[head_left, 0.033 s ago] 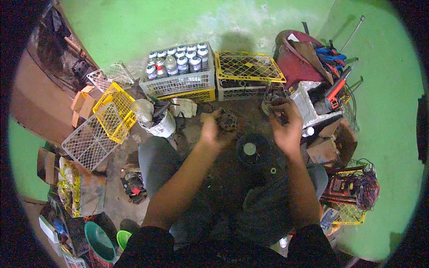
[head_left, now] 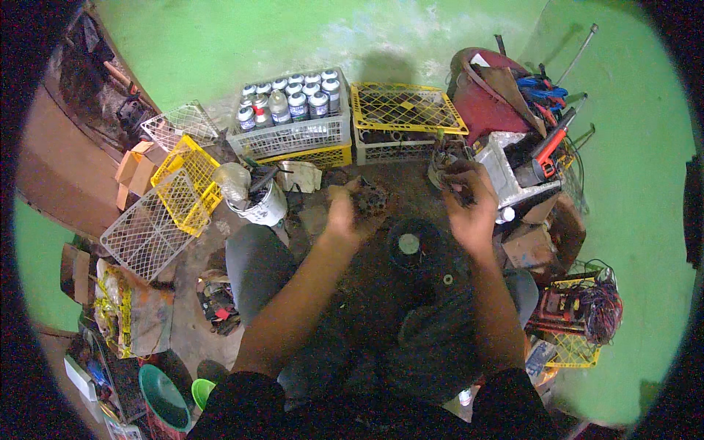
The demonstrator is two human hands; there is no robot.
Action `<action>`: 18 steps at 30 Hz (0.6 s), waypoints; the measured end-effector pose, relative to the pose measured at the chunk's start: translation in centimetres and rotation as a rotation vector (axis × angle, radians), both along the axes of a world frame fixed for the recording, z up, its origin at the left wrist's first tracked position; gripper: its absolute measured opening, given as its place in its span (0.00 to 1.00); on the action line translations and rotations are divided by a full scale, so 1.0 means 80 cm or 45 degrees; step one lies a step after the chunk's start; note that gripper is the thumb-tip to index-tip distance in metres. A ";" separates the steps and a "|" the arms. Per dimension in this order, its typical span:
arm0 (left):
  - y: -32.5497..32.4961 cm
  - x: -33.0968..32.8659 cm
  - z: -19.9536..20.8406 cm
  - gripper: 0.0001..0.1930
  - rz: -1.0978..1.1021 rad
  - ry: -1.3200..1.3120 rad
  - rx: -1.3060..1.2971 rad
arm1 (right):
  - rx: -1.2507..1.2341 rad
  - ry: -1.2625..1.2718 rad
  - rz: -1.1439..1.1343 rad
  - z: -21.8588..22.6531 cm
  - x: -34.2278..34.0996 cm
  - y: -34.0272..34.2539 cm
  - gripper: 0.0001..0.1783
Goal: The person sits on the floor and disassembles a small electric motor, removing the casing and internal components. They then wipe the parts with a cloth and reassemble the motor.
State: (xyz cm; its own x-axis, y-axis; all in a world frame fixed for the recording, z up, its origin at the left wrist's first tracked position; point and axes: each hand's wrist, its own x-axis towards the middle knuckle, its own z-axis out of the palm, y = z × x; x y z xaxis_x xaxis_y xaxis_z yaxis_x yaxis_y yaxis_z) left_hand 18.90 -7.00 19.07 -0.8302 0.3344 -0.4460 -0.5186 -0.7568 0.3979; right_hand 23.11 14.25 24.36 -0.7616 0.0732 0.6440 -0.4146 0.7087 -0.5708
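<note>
My left hand [head_left: 343,210] is closed on the edge of a dark round metal part [head_left: 374,199], with holes or slots in its face. Across from it, my right hand [head_left: 471,205] has its fingers bent around a small dark object [head_left: 462,192], whose kind I cannot make out. Just beyond the right fingers stands a jar-like container [head_left: 438,174]. Between my forearms, low down, is a dark round tub [head_left: 400,258] with a pale disc [head_left: 409,244] in its middle. A small pale ring [head_left: 448,279] lies to the right of it.
A crate [head_left: 293,136] of spray cans and a yellow-topped crate [head_left: 408,110] stand against the green wall. A white bucket [head_left: 265,205] of tools is left of my hands. On the right are a white box [head_left: 506,165] with a red-and-black power tool [head_left: 546,155] and a cardboard box [head_left: 539,238].
The round metal part has tilted slightly in my left hand. My right hand looks unmoved.
</note>
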 end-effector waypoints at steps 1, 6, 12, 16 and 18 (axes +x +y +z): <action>-0.003 -0.002 -0.001 0.19 0.023 -0.042 0.016 | -0.029 0.026 0.014 0.003 0.004 -0.002 0.09; -0.002 -0.017 -0.034 0.18 -0.001 0.010 0.042 | 0.065 0.015 0.003 -0.014 0.001 0.018 0.09; 0.017 0.017 0.002 0.15 -0.018 -0.021 -0.228 | 0.044 -0.699 -0.018 -0.145 -0.032 0.049 0.14; 0.030 0.018 -0.016 0.15 0.017 -0.152 -0.169 | 0.132 -0.924 -0.094 -0.225 -0.023 0.055 0.18; 0.032 0.021 -0.020 0.16 -0.057 -0.165 -0.196 | 0.194 -0.957 -0.099 -0.256 -0.014 0.061 0.18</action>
State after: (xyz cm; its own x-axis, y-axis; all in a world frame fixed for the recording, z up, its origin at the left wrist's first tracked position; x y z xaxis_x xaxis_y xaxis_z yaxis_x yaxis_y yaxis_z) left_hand 20.61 -4.47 17.46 -0.7485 0.2893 -0.5967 -0.6047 -0.6671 0.4351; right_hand 21.97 19.11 3.87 -0.9946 0.0965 -0.0371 0.1003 0.8131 -0.5734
